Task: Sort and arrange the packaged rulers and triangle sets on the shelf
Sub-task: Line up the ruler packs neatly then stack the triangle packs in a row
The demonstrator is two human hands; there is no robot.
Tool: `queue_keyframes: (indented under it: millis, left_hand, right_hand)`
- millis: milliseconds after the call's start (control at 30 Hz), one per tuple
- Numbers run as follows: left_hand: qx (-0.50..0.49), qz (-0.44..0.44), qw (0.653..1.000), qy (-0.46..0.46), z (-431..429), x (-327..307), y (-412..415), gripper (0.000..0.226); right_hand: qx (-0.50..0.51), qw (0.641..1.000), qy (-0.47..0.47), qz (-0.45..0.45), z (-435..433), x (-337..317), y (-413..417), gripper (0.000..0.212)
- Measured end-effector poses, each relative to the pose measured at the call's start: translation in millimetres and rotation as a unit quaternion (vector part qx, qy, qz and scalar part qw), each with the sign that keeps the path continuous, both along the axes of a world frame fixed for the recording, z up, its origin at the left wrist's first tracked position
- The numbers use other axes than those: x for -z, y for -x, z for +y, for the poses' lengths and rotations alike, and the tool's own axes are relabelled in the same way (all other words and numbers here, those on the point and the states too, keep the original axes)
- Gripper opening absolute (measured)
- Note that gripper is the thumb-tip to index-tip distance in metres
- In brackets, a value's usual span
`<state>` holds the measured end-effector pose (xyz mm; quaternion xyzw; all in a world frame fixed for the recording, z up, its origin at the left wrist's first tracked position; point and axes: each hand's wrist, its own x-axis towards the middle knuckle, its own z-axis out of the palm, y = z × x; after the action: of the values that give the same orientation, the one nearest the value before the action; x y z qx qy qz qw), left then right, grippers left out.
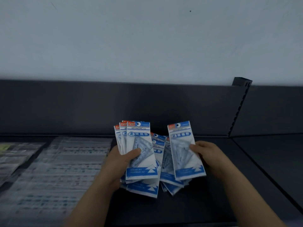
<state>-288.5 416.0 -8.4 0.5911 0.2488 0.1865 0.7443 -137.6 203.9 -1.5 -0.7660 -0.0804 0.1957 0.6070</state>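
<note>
My left hand (120, 163) grips a fanned bunch of blue-and-white triangle set packs (139, 161), thumb across the front pack, which reads "GEOMETRIC". In my right hand (208, 154) is a single triangle set pack (185, 154), pinched at its right edge and held upright beside the bunch. More of the same packs (165, 164) lie in a loose pile on the dark shelf (188, 208) between and under my hands. Rows of clear packaged rulers (65, 166) lie flat on the shelf to the left.
The shelf's dark back panel (98, 108) rises behind the packs, with a slotted upright (239, 108) at the right. A further shelf bay (275, 153) lies beyond it. Other clear packs (13, 154) sit at the far left. A pale wall is above.
</note>
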Motion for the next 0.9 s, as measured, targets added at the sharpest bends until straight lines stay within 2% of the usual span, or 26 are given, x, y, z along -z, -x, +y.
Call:
queue_keyframes:
  millis: [100, 200, 333, 467, 567, 667, 767, 900]
  left_hand:
    - [-0.005, -0.005, 1.000, -0.020, -7.5, 0.4, -5.6, 0.023]
    - [0.033, -0.018, 0.999, -0.007, -15.0, 1.2, -9.5, 0.029]
    - [0.063, -0.023, 0.997, -0.031, -20.2, -2.7, -6.8, 0.034]
    - [-0.032, 0.001, 0.999, -0.025, 8.7, -3.1, 3.2, 0.027]
    - [-0.074, 0.040, 0.996, -0.035, 34.3, -2.9, 10.8, 0.019]
    - [-0.034, 0.097, 0.993, -0.060, 36.7, 1.4, 11.3, 0.023]
    - [0.004, 0.129, 0.991, -0.048, 29.8, 3.8, 9.1, 0.026]
    - [0.018, 0.129, 0.990, -0.058, 31.6, 3.0, 9.3, 0.025]
  right_hand:
    - [-0.006, 0.993, -0.104, 0.053, 6.1, -12.1, 9.5, 0.013]
    - [-0.053, 0.990, -0.114, 0.067, 22.8, -13.1, 23.9, 0.013]
    - [-0.120, 0.989, -0.082, 0.037, 44.7, -5.3, 36.1, 0.014]
    - [-0.068, 0.997, -0.018, -0.035, 46.0, -1.2, 29.2, 0.014]
    - [-0.082, 0.995, 0.051, -0.037, 47.7, 2.6, 31.4, 0.016]
    - [-0.113, 0.990, 0.085, -0.019, 59.0, 0.2, 38.2, 0.013]
    - [-0.128, 0.983, 0.127, -0.021, 71.7, 0.6, 40.1, 0.018]
    - [-0.108, 0.988, 0.108, -0.019, 76.3, 1.9, 39.8, 0.018]
